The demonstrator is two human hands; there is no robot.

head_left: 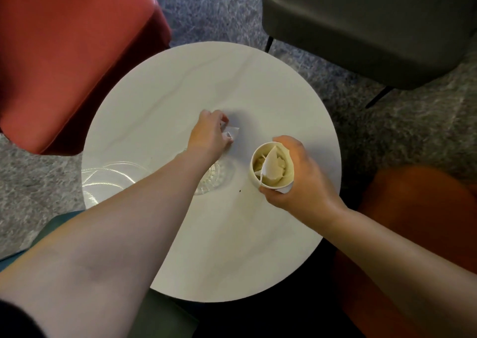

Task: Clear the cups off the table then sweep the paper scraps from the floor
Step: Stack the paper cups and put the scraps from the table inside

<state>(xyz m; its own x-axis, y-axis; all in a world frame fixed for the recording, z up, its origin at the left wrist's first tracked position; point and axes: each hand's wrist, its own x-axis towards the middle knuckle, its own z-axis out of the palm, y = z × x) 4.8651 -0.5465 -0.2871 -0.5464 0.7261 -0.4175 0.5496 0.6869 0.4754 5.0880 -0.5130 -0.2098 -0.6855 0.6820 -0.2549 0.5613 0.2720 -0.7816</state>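
While the right hand [296, 180] grips the scrap-stuffed paper cup [272, 166] as a bin, the left hand [210, 133] just beside that cup pinches another paper scrap [232, 132] off the table [180, 84].

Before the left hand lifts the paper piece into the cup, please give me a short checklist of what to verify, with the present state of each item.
1. Left hand pinches the small white paper scrap: ok.
2. Right hand holds the cream paper cup firmly: ok.
3. Cup mouth open towards the camera: ok.
4. Room left in the cup: cannot tell; crumpled paper already fills much of it.
5. Clear glass dish under the left forearm, risk of knocking: not ok.
6. Round white table free of other scraps: cannot tell; the arm hides part.
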